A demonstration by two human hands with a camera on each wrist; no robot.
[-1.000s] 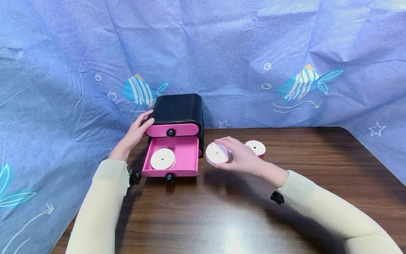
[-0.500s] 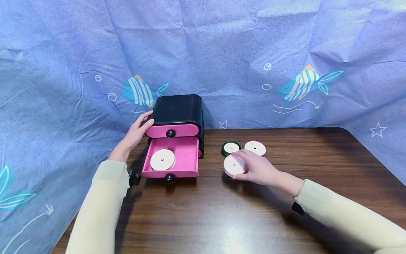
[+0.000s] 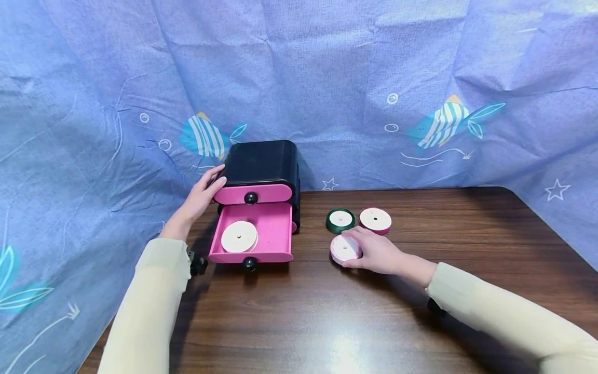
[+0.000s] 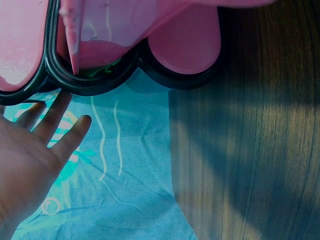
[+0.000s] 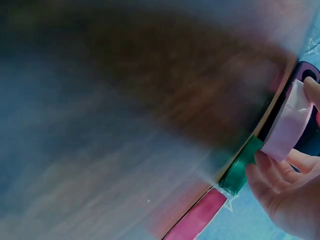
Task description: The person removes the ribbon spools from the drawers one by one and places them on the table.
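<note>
My left hand (image 3: 198,200) rests against the left side of a small black cabinet (image 3: 261,161) with pink drawers; its fingers look straight in the left wrist view. Below the pink top drawer front (image 3: 275,193), a drawer (image 3: 275,228) is pulled out with a white spool (image 3: 239,237) lying in it. With thumb and fingers my right hand (image 3: 380,253) pinches a pale pink ribbon spool (image 3: 344,249), low at the table. Just behind it lie a green ribbon spool (image 3: 340,220) and a deep pink ribbon spool (image 3: 376,220), side by side.
The brown wooden table (image 3: 280,322) carries everything. A blue fish-print cloth (image 3: 327,93) hangs behind it and along its left. Round black knobs (image 3: 249,264) stick out from the drawer fronts.
My right hand has carried the pale pink ribbon spool rightward, away from the open drawer, and down to the table. The green ribbon spool has come into sight. My left hand stays put.
</note>
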